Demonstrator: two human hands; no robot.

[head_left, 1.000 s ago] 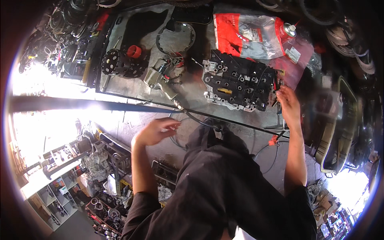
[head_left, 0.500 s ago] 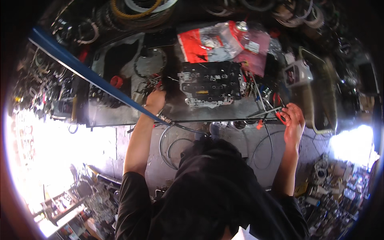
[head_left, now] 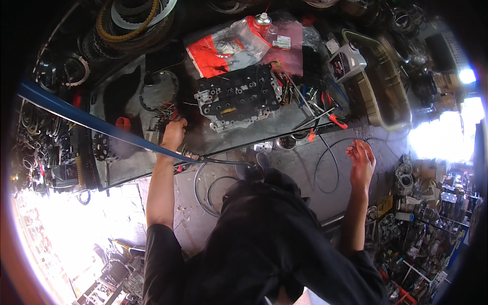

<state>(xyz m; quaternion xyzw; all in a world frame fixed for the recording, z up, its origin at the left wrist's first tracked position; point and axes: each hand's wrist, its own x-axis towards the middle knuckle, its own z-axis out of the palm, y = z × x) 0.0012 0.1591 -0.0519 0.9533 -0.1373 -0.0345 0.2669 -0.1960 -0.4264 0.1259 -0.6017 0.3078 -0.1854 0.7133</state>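
My left hand [head_left: 174,133] is closed at the left part of the bench, its fingertips at a dark cluster of small metal and red pieces [head_left: 166,112]; what it grips is hidden. In front of the bench's right end, my right hand [head_left: 362,162] hangs in the air with fingers loosely bent and apart, holding nothing. A red-handled tool [head_left: 336,121] lies on the bench edge, its jaws unclear, a short way from that hand. Between the hands sits a black and silver valve body plate [head_left: 236,96] with many holes.
A blue strap-like bar [head_left: 91,119] crosses above my left forearm. Behind the plate lie a red and clear plastic bag [head_left: 223,51] and a spray can [head_left: 262,24]. At right stand a grey bottle [head_left: 347,65] and a tan tray [head_left: 404,114]. A cable [head_left: 316,175] loops on the floor.
My right hand has let go of the red-handled tool and drawn back from the bench. My left hand stays at the cluster. The whole view has shifted and turned.
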